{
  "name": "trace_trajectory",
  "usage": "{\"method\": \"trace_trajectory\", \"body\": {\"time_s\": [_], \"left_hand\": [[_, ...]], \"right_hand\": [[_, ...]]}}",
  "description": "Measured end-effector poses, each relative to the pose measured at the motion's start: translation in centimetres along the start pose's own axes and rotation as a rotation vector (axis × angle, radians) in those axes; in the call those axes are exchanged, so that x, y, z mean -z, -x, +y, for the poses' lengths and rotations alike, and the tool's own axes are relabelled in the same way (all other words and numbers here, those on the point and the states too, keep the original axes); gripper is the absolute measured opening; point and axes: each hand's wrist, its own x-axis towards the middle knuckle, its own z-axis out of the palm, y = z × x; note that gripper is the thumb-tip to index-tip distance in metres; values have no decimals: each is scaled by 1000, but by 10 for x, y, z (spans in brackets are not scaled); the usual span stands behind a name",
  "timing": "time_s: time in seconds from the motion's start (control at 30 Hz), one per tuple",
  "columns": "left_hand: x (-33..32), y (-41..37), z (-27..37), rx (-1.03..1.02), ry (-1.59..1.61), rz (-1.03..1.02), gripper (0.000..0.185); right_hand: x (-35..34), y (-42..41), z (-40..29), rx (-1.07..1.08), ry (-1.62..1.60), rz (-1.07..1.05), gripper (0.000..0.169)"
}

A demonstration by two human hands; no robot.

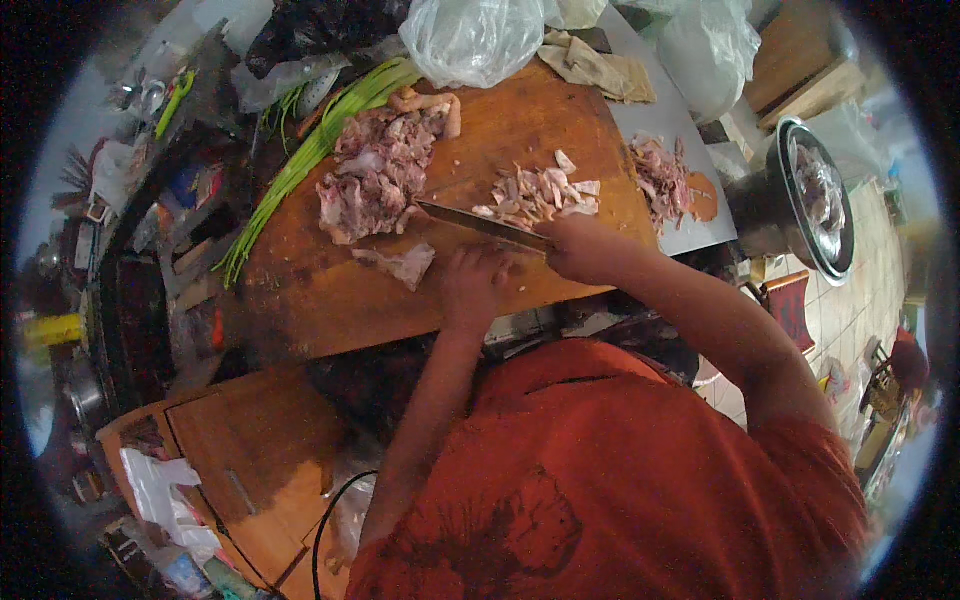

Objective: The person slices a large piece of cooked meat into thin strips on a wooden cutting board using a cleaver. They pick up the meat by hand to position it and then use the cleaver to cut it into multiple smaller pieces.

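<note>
My right hand (577, 244) grips the handle of a knife (480, 224), its blade reaching left over the wooden cutting board (517, 112). My left hand (474, 281) rests on the board near its front edge, below the blade. Whether its fingers hold a small piece cannot be made out. Just left of it lies a pale flap of meat or skin (409, 264). A large heap of raw meat (382, 169) sits beyond the knife tip. Behind the blade is a pile of pale cut pieces (544, 191).
Long green stalks (315, 161) lie along the board's left side. A clear plastic bag (476, 37) and a cloth (596, 67) are at the back. Reddish shreds (660, 180) lie right of the board. A round metal pot (817, 199) stands farther right. Below left is a wooden cabinet (247, 465).
</note>
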Motion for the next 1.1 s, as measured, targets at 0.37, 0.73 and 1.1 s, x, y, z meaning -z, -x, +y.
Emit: {"method": "trace_trajectory", "body": {"time_s": [0.37, 0.73, 1.1], "left_hand": [[-13, 10, -7, 62, 138, 69, 20], [11, 14, -5, -33, 155, 87, 28], [7, 11, -18, -94, 119, 13, 31]], "right_hand": [[25, 40, -5, -37, -23, -170, 23], [-5, -7, -2, 0, -92, -51, 24], [22, 64, -11, -133, -47, 30, 19]]}}
